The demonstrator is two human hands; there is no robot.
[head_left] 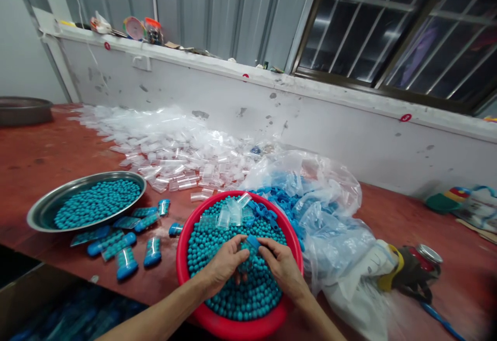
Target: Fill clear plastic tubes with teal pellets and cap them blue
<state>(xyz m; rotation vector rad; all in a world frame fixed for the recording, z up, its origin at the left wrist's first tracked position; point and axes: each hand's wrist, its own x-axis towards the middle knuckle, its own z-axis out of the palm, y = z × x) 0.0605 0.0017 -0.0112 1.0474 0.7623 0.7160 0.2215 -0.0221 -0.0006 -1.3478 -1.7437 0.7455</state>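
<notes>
Over the red basin, at the near middle of the table, I have both hands close together in my camera view. My left hand has its fingers curled around a clear container, mostly hidden by the fingers, with turquoise showing through it. My right hand is nearly closed, thumb and forefinger pinching a blue cap at the container's far end (whether it is fully seated, I cannot tell from here).

Below the hands, turquoise beads fill much of the basin. Several clear pieces lie on them at the far side, with loose blue caps just right of those. To the left, filled containers with blue ends lie scattered on the red surface, near a metal bowl that holds more beads. Beyond the basin, a wide heap of clear containers spreads toward the wall. On the right, a translucent plastic bag sits just beside the basin's rim, blue parts visible at it, and farther right stands a jar with a metal lid.
</notes>
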